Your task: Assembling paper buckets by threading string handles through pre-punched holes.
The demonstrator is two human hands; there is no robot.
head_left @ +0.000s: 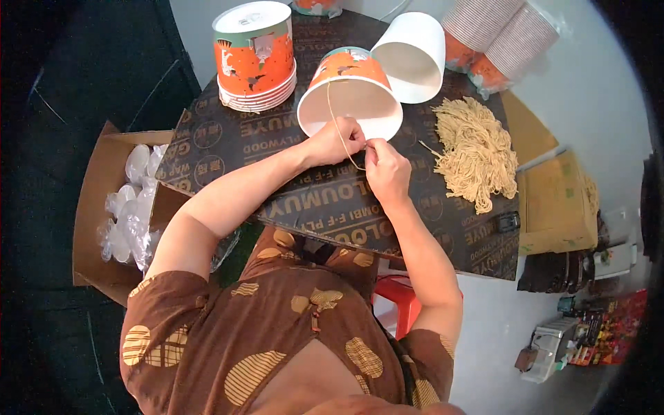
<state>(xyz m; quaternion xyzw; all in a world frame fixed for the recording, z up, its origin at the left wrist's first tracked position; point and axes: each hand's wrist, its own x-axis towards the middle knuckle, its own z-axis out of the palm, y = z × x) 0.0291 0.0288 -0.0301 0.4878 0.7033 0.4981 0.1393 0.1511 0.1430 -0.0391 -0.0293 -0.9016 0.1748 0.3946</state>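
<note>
Orange paper bucket (349, 90) lies on its side at the middle of the dark plywood surface (415, 228), mouth toward the person. Left hand (335, 142) and right hand (386, 169) pinch a tan string (334, 114) with pressed fingers just near the rim; it looks like knotting a handle, which next calls for pulling tight. Loose strings (477, 152) pile to the right.

Tipped bucket (349, 93) behind hands; cup stack (254, 59) left, string pile (477, 149) right, on board (332, 200).
</note>
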